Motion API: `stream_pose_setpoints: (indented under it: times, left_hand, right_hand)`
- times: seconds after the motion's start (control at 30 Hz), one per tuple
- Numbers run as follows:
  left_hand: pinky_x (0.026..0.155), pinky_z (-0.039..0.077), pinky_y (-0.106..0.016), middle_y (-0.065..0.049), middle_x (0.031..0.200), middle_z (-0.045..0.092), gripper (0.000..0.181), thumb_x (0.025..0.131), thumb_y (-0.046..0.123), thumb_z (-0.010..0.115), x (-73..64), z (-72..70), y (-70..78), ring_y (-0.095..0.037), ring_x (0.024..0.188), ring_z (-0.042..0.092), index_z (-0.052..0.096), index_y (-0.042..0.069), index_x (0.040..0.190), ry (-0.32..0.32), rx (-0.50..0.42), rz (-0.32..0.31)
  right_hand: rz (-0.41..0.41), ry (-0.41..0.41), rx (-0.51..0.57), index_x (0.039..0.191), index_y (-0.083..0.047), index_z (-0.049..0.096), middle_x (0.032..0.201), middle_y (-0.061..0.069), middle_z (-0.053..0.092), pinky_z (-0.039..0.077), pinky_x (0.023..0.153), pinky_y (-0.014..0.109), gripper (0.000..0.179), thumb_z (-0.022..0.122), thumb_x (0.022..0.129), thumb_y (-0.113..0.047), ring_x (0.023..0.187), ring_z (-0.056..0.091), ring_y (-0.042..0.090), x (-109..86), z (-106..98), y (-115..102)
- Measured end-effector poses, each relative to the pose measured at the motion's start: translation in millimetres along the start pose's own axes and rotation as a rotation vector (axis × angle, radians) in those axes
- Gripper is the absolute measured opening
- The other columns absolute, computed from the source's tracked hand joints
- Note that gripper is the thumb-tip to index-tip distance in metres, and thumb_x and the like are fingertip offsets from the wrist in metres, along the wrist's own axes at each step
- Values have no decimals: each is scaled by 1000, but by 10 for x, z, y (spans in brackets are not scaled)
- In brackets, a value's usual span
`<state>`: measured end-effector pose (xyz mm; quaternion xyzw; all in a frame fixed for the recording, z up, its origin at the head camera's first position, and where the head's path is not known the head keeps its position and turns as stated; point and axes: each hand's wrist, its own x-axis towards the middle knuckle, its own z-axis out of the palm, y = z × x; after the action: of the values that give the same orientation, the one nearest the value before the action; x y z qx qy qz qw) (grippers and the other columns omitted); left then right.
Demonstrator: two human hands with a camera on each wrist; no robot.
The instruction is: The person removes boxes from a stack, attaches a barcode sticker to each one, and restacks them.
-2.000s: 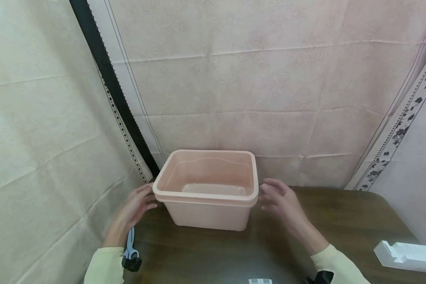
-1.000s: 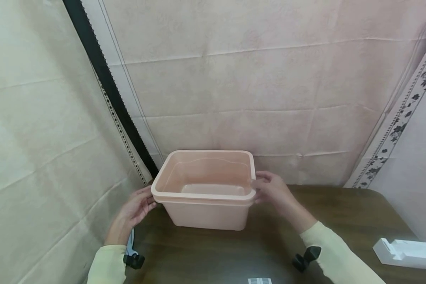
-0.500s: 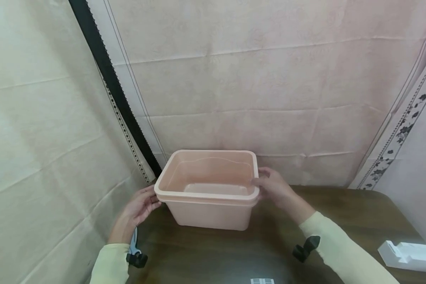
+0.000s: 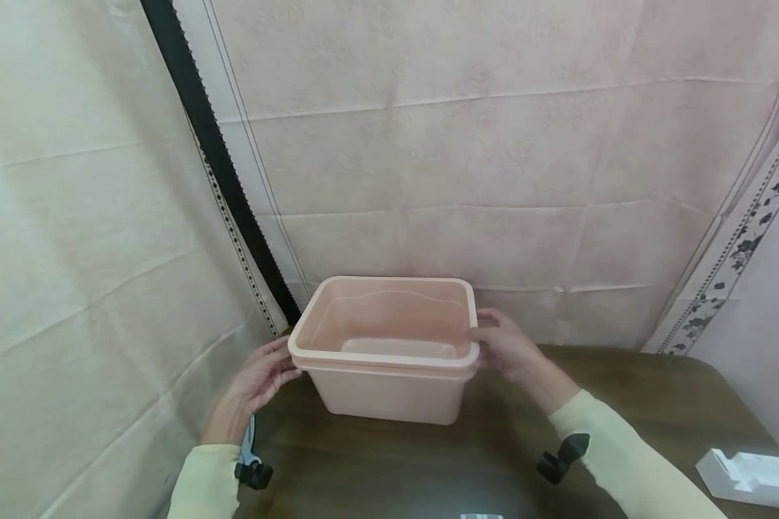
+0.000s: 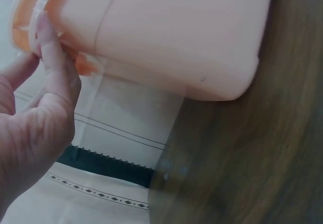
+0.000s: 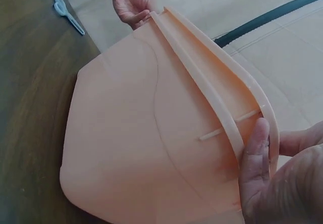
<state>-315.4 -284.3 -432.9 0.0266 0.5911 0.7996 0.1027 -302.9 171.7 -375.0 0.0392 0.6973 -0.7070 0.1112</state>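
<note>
Two grips on one pink tub

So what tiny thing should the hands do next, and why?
Maybe lift the pink bin a little, both sides together: the left hand and right hand hold its rim at opposite ends, so an even lift should probably keep it level.

left hand: gripping | right hand: gripping | forearms: extended forward, well apart, angled inward
</note>
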Motion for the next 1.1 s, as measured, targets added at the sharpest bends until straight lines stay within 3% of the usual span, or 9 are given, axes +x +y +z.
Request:
stream_pose_setpoints:
  times: [0.13,0.33,0.53,0.6,0.77,0.9,1.0,1.1]
  left_hand:
    - [77,64,-23,-2,100,77,19,111,18,56,27,19,-37,-11,84,74,73,20,120,-35,-25,20]
    - [76,64,-23,-3,98,77,20,110,18,58,-6,24,-13,-12,82,73,72,17,124,-9,-5,13]
    - [76,64,-22,-3,99,75,48,110,18,57,8,79,13,-11,83,71,49,-1,153,21,75,7]
    - [77,64,-22,-2,99,75,55,110,19,57,15,93,17,-10,83,71,41,-4,158,18,95,6]
    - [75,63,-21,-1,98,75,56,111,18,54,33,110,16,-10,82,69,37,-6,159,44,107,0]
    - [72,62,-20,-1,94,75,45,111,15,53,27,95,9,-10,79,68,50,-1,153,58,81,11]
    - [70,61,-20,-2,92,74,27,111,13,53,24,81,1,-10,76,68,66,9,135,58,53,24]
    - [69,61,-20,-3,90,75,19,110,12,54,29,77,-8,-10,76,68,71,14,120,59,48,32]
  right_hand:
    - [16,-7,44,163,-15,33,93,1,68,56,59,24,73,67,99,-11,74,69,12,-2,-44,10]
    - [38,-69,103,167,-22,28,97,-2,70,57,66,26,80,68,100,-11,79,70,13,35,-64,27]
    - [62,-126,110,170,-26,18,93,1,68,59,66,28,87,68,100,-12,75,69,15,37,-117,4]
    - [62,-129,116,171,-26,16,93,2,68,59,65,28,88,67,100,-11,73,69,16,29,-134,-5]
    - [61,-127,122,171,-25,16,94,3,67,61,64,29,88,67,101,-10,72,70,18,-4,-138,-36]
    - [60,-146,118,171,-24,14,97,2,66,63,66,31,87,65,102,-10,77,73,20,-56,-113,-75]
    - [54,-153,110,171,-23,12,98,2,65,64,66,30,86,64,103,-11,80,73,19,-86,-95,-107]
    - [45,-150,101,171,-22,13,100,2,66,64,66,31,85,63,104,-11,82,73,18,-99,-82,-128]
